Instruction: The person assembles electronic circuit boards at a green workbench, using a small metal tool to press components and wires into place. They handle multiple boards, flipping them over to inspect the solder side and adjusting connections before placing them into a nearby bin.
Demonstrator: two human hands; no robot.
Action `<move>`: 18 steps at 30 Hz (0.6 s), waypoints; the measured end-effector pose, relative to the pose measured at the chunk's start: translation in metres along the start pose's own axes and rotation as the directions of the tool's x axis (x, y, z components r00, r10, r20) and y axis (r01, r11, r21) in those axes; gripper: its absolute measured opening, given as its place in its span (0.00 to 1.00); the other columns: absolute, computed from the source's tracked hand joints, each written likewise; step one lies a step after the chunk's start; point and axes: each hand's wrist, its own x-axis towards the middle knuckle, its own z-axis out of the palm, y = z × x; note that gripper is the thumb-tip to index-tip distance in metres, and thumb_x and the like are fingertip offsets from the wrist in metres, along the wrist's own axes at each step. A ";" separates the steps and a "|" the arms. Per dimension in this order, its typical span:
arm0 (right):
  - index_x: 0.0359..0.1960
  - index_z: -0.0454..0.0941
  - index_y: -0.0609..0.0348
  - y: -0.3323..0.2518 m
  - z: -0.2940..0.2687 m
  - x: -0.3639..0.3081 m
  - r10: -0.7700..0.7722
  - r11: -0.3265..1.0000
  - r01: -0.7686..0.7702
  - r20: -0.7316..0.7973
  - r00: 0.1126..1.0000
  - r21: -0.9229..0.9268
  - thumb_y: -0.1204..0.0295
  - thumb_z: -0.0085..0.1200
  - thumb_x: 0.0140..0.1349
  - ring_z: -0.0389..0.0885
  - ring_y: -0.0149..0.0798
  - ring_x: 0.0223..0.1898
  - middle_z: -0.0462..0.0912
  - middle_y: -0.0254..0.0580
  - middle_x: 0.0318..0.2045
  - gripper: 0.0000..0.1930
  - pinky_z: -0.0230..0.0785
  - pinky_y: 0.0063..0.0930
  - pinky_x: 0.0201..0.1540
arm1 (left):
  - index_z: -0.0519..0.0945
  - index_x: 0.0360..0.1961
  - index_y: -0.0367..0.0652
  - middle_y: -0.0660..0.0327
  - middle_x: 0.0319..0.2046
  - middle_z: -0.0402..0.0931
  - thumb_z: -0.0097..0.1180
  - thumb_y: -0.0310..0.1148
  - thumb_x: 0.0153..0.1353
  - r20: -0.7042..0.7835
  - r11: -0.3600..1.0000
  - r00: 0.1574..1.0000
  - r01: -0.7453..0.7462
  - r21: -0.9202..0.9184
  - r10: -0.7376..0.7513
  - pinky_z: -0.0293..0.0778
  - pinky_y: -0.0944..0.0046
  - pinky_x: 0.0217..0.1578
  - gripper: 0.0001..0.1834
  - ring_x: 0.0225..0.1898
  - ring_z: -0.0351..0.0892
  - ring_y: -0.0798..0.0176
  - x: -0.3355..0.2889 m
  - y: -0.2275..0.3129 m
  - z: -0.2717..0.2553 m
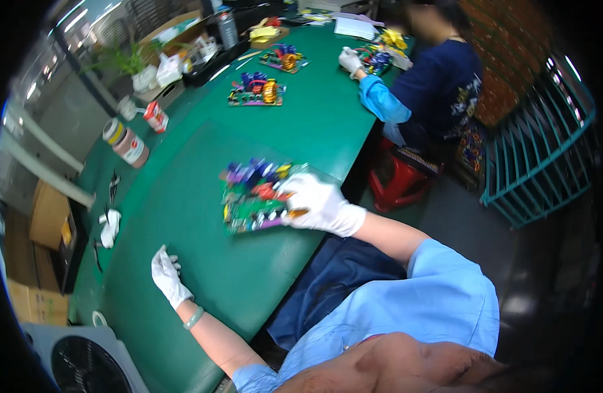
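My right hand [320, 205], in a white glove, grips the right edge of a green circuit board [254, 211] crowded with parts. Blue-purple parts stand along its far side, a red one near the middle. The fingers cover the board's right side, and the picture is slightly blurred there. My left hand [168, 278], also gloved in white, rests by the green tabletop to the left of the board and apart from it. Its fingers are loosely bent, with nothing seen in them.
Two more circuit boards [257, 90] [285, 59] lie farther up the green table [203, 262]. A pink bottle [130, 145], a red carton [155, 118] and pliers [113, 186] line the left. A co-worker [439, 78] handles another board at the far right. A fan [85, 363] stands lower left.
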 end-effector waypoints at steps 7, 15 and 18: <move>0.45 0.79 0.67 0.091 -0.051 -0.034 0.265 0.868 -0.387 -0.369 0.891 -0.311 0.58 0.78 0.45 0.82 0.53 0.45 0.82 0.52 0.42 0.31 0.77 0.39 0.50 | 0.82 0.53 0.39 0.65 0.27 0.79 0.51 0.39 0.74 -0.041 1.000 0.999 0.015 -0.013 -0.016 0.66 0.74 0.24 0.17 0.23 0.69 0.77 -0.013 0.014 0.005; 0.57 0.75 0.65 0.169 -0.052 -0.090 0.357 0.813 -0.383 -0.144 0.923 -0.439 0.53 0.78 0.43 0.79 0.56 0.52 0.79 0.54 0.53 0.42 0.75 0.40 0.56 | 0.82 0.52 0.38 0.64 0.28 0.80 0.51 0.36 0.74 -0.049 0.999 0.998 -0.027 0.044 0.029 0.69 0.73 0.28 0.15 0.24 0.70 0.77 -0.013 0.017 0.008; 0.65 0.70 0.60 0.145 -0.072 -0.072 0.456 0.808 -0.426 -0.026 0.890 -0.407 0.55 0.79 0.41 0.79 0.56 0.54 0.75 0.55 0.57 0.48 0.76 0.39 0.56 | 0.83 0.51 0.38 0.65 0.28 0.79 0.51 0.36 0.74 -0.064 0.998 0.997 -0.044 0.040 0.046 0.69 0.73 0.27 0.15 0.24 0.70 0.77 -0.013 0.014 0.008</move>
